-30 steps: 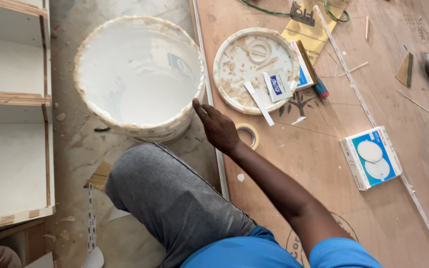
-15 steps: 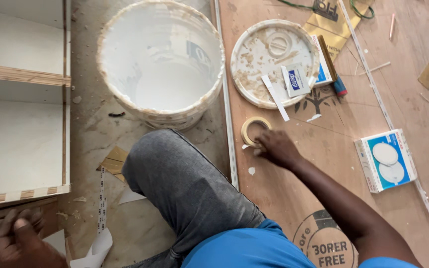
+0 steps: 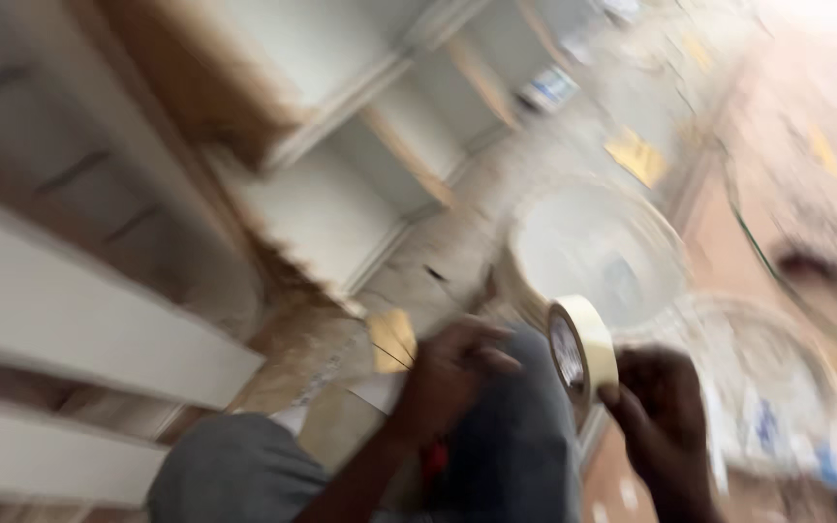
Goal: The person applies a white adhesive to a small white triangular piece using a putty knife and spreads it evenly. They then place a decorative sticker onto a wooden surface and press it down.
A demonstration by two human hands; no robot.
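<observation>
Lifted off the plywood floor since half a second ago, our roll of masking tape [image 3: 583,354] sits pinched in our right hand [image 3: 666,416] above the knee, our left hand [image 3: 452,373] curled loosely beside it, and we judge finding the loose end needs a steadier hold.

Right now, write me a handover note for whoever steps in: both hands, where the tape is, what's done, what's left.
Right hand: holds the roll of masking tape upright by its rim, above the grey-trousered knee.
Left hand: beside the roll, fingers curled near its face; the view is too blurred to tell whether they touch it.
White bucket sits on the floor just behind the roll; white shelving unit to the left.
Done: tape is off the floor, in hand.
Left: no strip visibly pulled yet.
</observation>
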